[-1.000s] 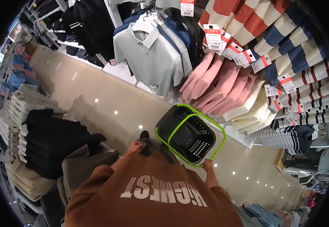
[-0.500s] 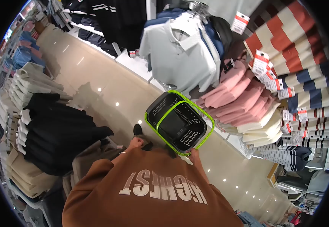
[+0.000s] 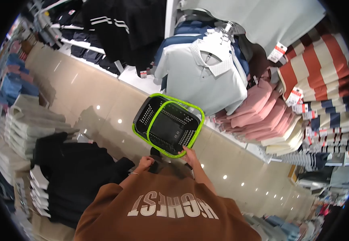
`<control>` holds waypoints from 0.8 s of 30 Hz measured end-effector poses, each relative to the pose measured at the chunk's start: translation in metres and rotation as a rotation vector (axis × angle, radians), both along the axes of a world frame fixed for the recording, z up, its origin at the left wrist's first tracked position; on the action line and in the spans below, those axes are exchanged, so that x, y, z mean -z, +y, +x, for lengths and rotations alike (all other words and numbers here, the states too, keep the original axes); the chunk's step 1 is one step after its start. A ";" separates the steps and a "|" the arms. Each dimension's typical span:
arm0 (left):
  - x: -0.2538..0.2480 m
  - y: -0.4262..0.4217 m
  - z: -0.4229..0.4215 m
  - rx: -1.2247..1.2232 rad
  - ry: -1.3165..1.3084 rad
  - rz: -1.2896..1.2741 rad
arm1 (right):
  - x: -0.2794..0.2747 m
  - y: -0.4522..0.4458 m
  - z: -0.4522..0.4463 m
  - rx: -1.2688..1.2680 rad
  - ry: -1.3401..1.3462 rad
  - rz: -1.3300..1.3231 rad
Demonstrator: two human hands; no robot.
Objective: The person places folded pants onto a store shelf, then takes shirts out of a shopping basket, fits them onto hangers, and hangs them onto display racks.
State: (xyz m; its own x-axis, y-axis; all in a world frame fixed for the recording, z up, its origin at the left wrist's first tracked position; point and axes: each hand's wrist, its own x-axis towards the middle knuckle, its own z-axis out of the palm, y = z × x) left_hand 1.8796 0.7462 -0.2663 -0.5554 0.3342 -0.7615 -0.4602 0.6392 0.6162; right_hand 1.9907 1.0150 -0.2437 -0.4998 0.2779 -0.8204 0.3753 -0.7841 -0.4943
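Note:
My right hand (image 3: 190, 156) is closed on the near rim of a black plastic shopping basket (image 3: 170, 127) with bright green edging and a green handle. Tilted towards me, the basket hangs in front of my body and shows nothing inside. My left hand (image 3: 145, 162), with a thin band at the wrist, is held low beside it with curled fingers. Whether anything is in those fingers is hidden. Just beyond the basket hangs a pale grey polo shirt (image 3: 200, 80) on a hanger, at the front of a row of shirts.
To the right are folded pink shirts (image 3: 258, 110) and striped shirts (image 3: 319, 68) with price tags. A black shirt (image 3: 78, 176) hangs on the left rack, close to my left arm. A shiny tiled floor (image 3: 110, 108) runs between the displays.
The basket, with my right hand on it, has shifted left in view. The polo shirt appears larger and further right, and the racks have shifted as my view moved.

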 end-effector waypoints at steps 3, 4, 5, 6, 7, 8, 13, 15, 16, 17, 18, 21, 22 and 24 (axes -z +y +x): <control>0.026 -0.010 -0.017 -0.066 -0.027 0.091 | -0.027 -0.008 -0.033 -0.136 0.024 -0.008; 0.009 0.001 -0.027 -0.107 -0.008 0.155 | -0.028 -0.011 -0.040 -0.157 0.038 -0.007; -0.012 0.015 -0.038 -0.152 0.014 0.223 | -0.030 -0.015 -0.043 -0.159 0.032 -0.021; -0.032 0.030 -0.051 -0.133 0.046 0.260 | -0.033 -0.017 -0.047 -0.165 0.029 -0.033; -0.052 0.046 -0.065 -0.117 0.079 0.298 | -0.036 -0.019 -0.052 -0.173 0.028 -0.046; -0.071 0.064 -0.077 -0.136 0.086 0.409 | -0.035 -0.020 -0.055 -0.186 0.032 -0.050; -0.210 0.131 -0.109 -0.099 0.094 0.611 | -0.034 -0.008 -0.051 -0.261 0.014 -0.033; -0.245 0.146 -0.110 -0.113 0.085 0.728 | -0.037 -0.003 -0.045 -0.266 0.015 -0.038; -0.263 0.151 -0.109 -0.075 0.084 0.794 | -0.038 0.003 -0.041 -0.262 0.014 -0.038; -0.282 0.155 -0.106 -0.037 0.077 0.858 | -0.046 0.007 -0.037 -0.266 -0.002 -0.048; -0.300 0.158 -0.102 0.001 0.067 0.922 | -0.047 0.012 -0.033 -0.237 -0.027 -0.037; -0.375 0.156 -0.089 0.249 0.137 1.301 | -0.040 0.018 -0.016 -0.183 -0.101 0.003; -0.420 0.147 -0.079 0.356 0.175 1.368 | -0.031 0.023 -0.010 -0.180 -0.118 0.031; -0.470 0.148 -0.056 0.442 0.321 1.898 | -0.017 0.026 0.008 -0.153 -0.160 0.070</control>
State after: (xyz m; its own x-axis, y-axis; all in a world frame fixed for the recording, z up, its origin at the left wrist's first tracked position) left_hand 1.8234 0.8942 0.2040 -0.2401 0.5856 0.7742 -0.2332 -0.8090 0.5396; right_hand 1.9983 1.0407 -0.2270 -0.4057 0.2683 -0.8737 0.5651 -0.6777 -0.4705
